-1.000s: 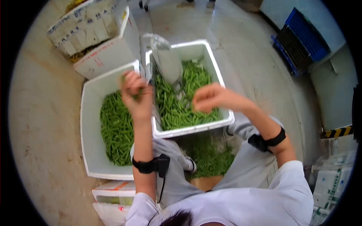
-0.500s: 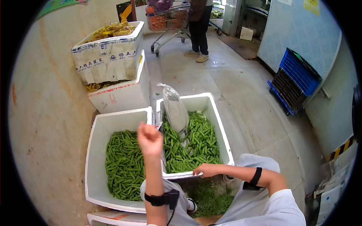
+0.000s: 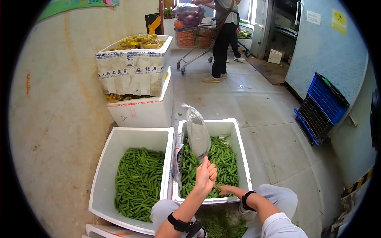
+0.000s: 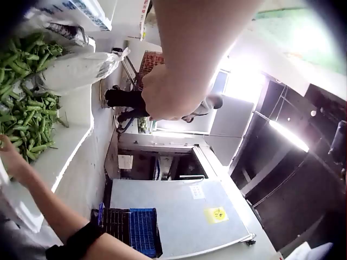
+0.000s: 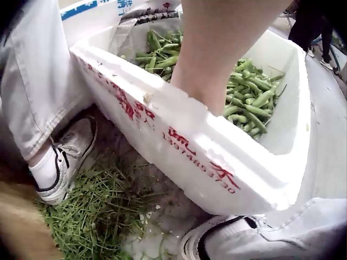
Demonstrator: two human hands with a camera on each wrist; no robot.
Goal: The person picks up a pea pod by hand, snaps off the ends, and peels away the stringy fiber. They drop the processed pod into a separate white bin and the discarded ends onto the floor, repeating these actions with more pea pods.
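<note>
My left hand [image 3: 205, 177] is held up over the front of the right white foam box [image 3: 245, 166], its fingers curled and thumb pointing up; no object shows in it. The left wrist view shows this hand [image 4: 165, 93] as a fist. My right hand [image 3: 225, 190] reaches over the near rim into that box and touches the green pods [image 3: 225, 158]; its fingertips are hard to make out. In the right wrist view the rim [image 5: 179, 116] hides its fingers. A clear plastic bag [image 3: 198, 135] stands upright among the pods.
Another foam box [image 3: 104, 178] with green pods [image 3: 139, 178] adjoins on the left. Stacked boxes [image 3: 131, 71] stand behind it. Green trimmings [image 5: 103, 211] lie on the floor between the shoes. Farther back are a person [image 3: 225, 43], a cart [image 3: 196, 39] and blue crates [image 3: 323, 105].
The head view has tilted up. My left hand has moved from above the left box to above the right one. My right hand has gone from the near rim down to the pods.
</note>
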